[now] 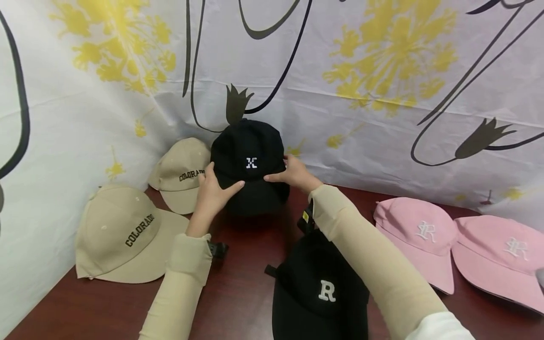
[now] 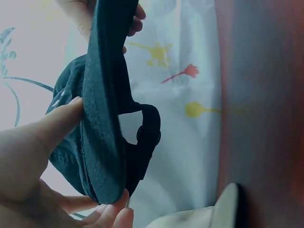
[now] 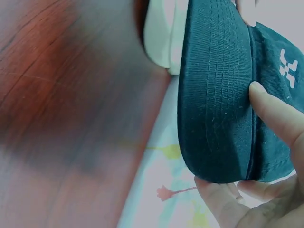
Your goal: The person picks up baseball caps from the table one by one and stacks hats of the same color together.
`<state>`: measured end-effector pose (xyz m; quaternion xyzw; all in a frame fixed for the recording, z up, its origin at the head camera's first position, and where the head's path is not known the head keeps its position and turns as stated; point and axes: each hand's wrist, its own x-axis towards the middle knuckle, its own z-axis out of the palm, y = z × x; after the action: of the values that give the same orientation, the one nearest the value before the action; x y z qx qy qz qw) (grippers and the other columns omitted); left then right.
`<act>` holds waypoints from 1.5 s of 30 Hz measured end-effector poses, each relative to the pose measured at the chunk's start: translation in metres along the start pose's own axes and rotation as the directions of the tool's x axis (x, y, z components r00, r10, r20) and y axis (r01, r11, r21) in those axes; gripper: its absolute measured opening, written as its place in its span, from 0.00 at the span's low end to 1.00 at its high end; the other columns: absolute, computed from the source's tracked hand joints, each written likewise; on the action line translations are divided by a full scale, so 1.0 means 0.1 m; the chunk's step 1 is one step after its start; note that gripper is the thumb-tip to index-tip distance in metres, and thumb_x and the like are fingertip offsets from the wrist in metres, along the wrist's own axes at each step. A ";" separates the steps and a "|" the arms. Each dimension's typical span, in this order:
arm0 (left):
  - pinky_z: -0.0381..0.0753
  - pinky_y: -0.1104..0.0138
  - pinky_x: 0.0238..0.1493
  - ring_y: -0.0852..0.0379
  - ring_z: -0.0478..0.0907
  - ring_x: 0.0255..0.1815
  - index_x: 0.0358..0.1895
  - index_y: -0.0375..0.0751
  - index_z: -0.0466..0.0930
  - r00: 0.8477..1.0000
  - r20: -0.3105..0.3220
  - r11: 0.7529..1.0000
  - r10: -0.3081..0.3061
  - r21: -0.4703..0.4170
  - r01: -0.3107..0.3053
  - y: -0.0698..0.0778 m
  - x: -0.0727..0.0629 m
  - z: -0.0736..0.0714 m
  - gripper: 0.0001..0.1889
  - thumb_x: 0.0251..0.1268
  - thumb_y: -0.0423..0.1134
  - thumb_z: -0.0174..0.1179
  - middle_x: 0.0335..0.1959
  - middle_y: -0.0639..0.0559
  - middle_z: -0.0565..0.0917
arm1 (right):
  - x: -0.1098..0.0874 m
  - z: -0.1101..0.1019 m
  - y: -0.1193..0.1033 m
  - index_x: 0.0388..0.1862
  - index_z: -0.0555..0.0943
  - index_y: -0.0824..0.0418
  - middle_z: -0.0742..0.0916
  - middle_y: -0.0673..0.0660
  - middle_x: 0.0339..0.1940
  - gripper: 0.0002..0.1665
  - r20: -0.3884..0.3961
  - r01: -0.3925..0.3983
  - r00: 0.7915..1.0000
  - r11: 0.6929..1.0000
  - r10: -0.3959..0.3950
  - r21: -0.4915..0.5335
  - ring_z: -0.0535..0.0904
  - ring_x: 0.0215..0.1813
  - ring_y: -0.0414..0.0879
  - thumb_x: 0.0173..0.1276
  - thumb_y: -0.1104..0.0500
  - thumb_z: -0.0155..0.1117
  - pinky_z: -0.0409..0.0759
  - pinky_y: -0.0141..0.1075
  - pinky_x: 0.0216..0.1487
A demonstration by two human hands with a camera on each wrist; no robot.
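Note:
A black baseball cap (image 1: 250, 141) with a small white emblem is held between both hands in front of the cloth. My left hand (image 1: 214, 193) grips its left side, thumb over the base of the brim and fingers beneath. On the other side, my right hand (image 1: 295, 175) pinches it the same way. The left wrist view shows the cap (image 2: 102, 128) edge-on, raised off the table, its back strap (image 2: 151, 133) hanging in a loop. Its stitched brim (image 3: 216, 104) faces the right wrist camera. Below the right forearm lies another black cap (image 1: 318, 278) with a white R.
Two beige COLORADO caps, a nearer one (image 1: 119, 231) and a farther one (image 1: 184, 170), sit at the left. Two pink caps, one inner (image 1: 418, 226) and one outer (image 1: 501, 250), sit at the right on the dark red table (image 1: 242, 283). A patterned white cloth (image 1: 306, 61) hangs behind.

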<state>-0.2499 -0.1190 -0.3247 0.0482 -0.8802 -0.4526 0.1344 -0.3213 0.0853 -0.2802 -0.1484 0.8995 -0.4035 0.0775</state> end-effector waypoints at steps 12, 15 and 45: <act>0.60 0.48 0.59 0.36 0.59 0.60 0.72 0.37 0.40 0.997 -0.037 0.997 0.075 0.011 -0.074 0.20 -0.07 -0.16 0.53 0.51 0.57 0.64 0.63 0.30 0.54 | -0.23 -0.22 -0.20 0.74 0.42 0.56 0.57 0.60 0.72 0.62 -0.013 0.064 0.998 0.998 -0.064 -0.030 0.53 0.70 0.54 0.51 0.50 0.73 0.57 0.46 0.64; 0.59 0.47 0.59 0.37 0.57 0.62 0.73 0.39 0.39 0.995 -0.013 0.995 0.096 0.009 -0.095 0.24 -0.11 -0.20 0.54 0.50 0.58 0.64 0.64 0.31 0.54 | -0.32 -0.28 -0.19 0.74 0.39 0.53 0.54 0.60 0.72 0.65 -0.012 0.073 0.997 0.996 -0.073 -0.043 0.51 0.71 0.55 0.50 0.49 0.73 0.55 0.48 0.65; 0.69 0.53 0.53 0.44 0.69 0.54 0.71 0.38 0.48 0.949 0.127 0.952 0.289 0.064 -0.299 0.70 -0.48 0.03 0.53 0.47 0.62 0.64 0.61 0.37 0.62 | -1.26 -0.67 0.18 0.72 0.49 0.55 0.81 0.62 0.33 0.52 -0.047 0.098 0.993 0.989 -0.104 -0.109 0.78 0.26 0.49 0.56 0.46 0.68 0.78 0.41 0.27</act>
<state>-0.2021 -0.0656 -0.2797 -0.1044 -0.9018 -0.3926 0.1470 -0.2233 0.1858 -0.2470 -0.1872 0.9127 -0.3623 0.0255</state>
